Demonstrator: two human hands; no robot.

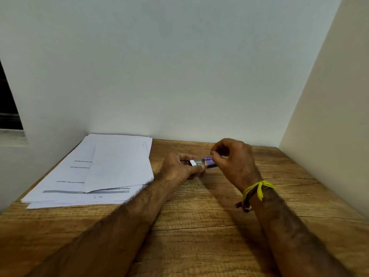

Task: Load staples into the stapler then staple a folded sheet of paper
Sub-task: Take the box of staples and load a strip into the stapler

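My left hand (180, 169) grips a small stapler (196, 162) just above the wooden table. A silver metal channel with a white piece shows between its fingers, and something dark lies under the palm. At the right end of the channel sits a purple piece (208, 161). I cannot tell whether it belongs to the stapler or is a staple box. My right hand (233, 162) pinches that piece with thumb and fingertips. The right wrist wears a yellow thread. A sheet of paper (117, 164) with a folded look lies on top of a paper stack to the left.
The stack of printed sheets (65, 194) covers the table's back left, against the wall. A wall stands behind the wooden table (199, 216), and a cream panel (329, 116) rises along its right side. Both forearms stretch across the table's middle.
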